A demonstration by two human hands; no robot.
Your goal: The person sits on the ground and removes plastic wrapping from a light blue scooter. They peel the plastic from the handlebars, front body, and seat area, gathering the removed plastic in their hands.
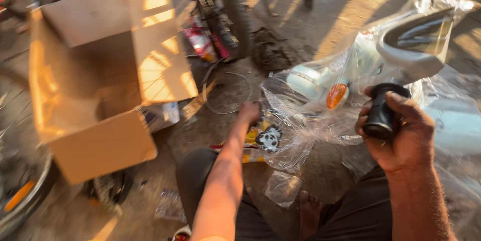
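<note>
My right hand (403, 133) is closed around a black rubber handlebar grip (382, 110), on a white plastic part with an orange reflector (336, 95) wrapped in clear plastic film (320, 121). My left hand (248, 113) reaches forward and down to the ground beside the clear wrap and a yellow packet with a panda picture (265, 138). Its fingers are curled; I cannot see whether it holds anything. A thin wire ring (226, 93) lies just beyond it.
A big open cardboard box (100, 85) lies on its side at left. A bicycle wheel (228, 5) stands behind; another tyre (20, 196) is at lower left. Small plastic bags (281, 188) lie on the dirt by my legs and bare foot (308, 211).
</note>
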